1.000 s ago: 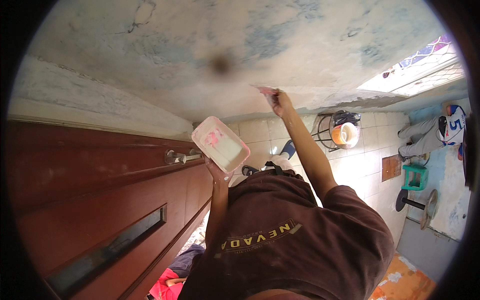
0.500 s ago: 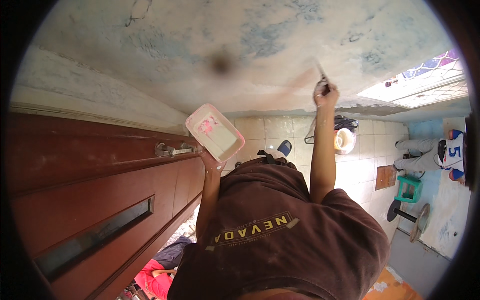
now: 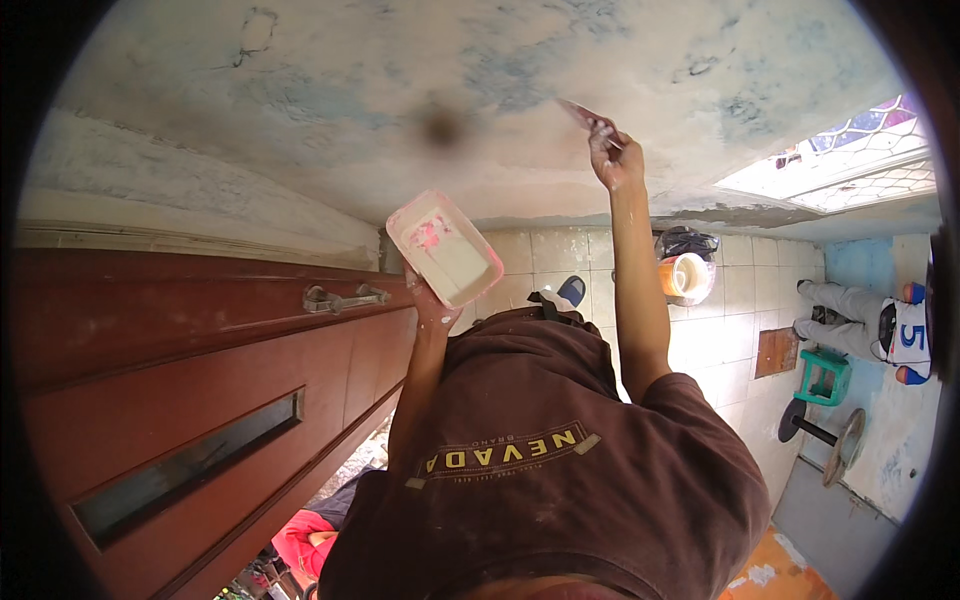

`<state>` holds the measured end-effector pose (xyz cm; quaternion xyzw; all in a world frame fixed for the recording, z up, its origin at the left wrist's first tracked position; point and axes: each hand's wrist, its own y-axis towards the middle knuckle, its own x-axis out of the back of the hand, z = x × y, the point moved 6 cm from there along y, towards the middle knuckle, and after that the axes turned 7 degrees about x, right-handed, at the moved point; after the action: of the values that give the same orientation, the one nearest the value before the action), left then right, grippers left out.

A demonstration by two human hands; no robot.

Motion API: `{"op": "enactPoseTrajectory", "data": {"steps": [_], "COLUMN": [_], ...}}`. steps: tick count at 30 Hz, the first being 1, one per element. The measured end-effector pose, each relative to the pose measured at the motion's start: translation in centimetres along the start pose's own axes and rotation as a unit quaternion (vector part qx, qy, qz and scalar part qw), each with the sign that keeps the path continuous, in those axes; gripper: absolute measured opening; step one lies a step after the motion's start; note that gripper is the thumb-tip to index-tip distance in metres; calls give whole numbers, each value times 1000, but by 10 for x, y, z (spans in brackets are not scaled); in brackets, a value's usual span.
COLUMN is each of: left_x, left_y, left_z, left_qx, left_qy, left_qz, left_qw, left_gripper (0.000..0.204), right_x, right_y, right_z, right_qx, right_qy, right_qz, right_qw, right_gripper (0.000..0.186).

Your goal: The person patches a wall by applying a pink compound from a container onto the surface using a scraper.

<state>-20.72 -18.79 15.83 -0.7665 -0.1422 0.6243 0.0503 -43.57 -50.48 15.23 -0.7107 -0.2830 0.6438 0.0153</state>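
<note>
My left hand (image 3: 432, 310) is closed beneath a shallow rectangular plastic tub (image 3: 482, 288), tilted, with a pink-smeared rim. Off-white paste (image 3: 448, 262) and some pink residue lie inside it. Higher up and to the right, my right hand (image 3: 617, 165) grips a putty knife (image 3: 580, 112), its thin blade pointing left at the wall (image 3: 400, 50). The blade's edge seems to be at the wall, though I cannot tell if it touches. Pale filler covers the wall in uneven patches, with bluish-grey areas showing through.
A brown door (image 3: 200, 350) with a metal handle (image 3: 345, 298) stands at left, close to the tub. On the tiled floor are a pale bucket (image 3: 686, 277), a black bag (image 3: 685, 242) and a green stool (image 3: 826, 377). Other people appear at far right (image 3: 850, 320) and lower left (image 3: 300, 540).
My right hand has moved left and upward along the wall with the putty knife, whose blade now points further left. The tub has shifted slightly right in view.
</note>
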Motion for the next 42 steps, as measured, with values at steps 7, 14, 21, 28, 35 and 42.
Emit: {"op": "enactPoseTrajectory", "data": {"steps": [7, 14, 21, 28, 35, 42], "left_x": [-13, 5, -15, 3, 12, 18], "left_y": [1, 5, 6, 7, 3, 8], "left_z": [4, 2, 6, 1, 0, 0], "left_qx": [6, 50, 32, 14, -8, -20], "left_qy": [9, -55, 10, -16, -5, -4], "left_qz": [1, 15, 6, -36, -44, -62], "left_qw": [1000, 997, 999, 999, 999, 998], "left_gripper": [51, 53, 53, 52, 51, 49], "right_x": [-2, 23, 74, -8, 30, 229], "right_y": [-131, -116, -27, -16, -48, 10], "right_z": [-33, -55, -30, -41, 69, 54], "right_qx": [143, 251, 376, 425, 526, 247], "right_qy": [-265, -626, -790, -855, -744, -513], "right_qz": [119, 169, 161, 130, 2, -76], "right_qw": [946, 718, 457, 268, 412, 818], "right_gripper": [21, 16, 25, 17, 22, 20]}}
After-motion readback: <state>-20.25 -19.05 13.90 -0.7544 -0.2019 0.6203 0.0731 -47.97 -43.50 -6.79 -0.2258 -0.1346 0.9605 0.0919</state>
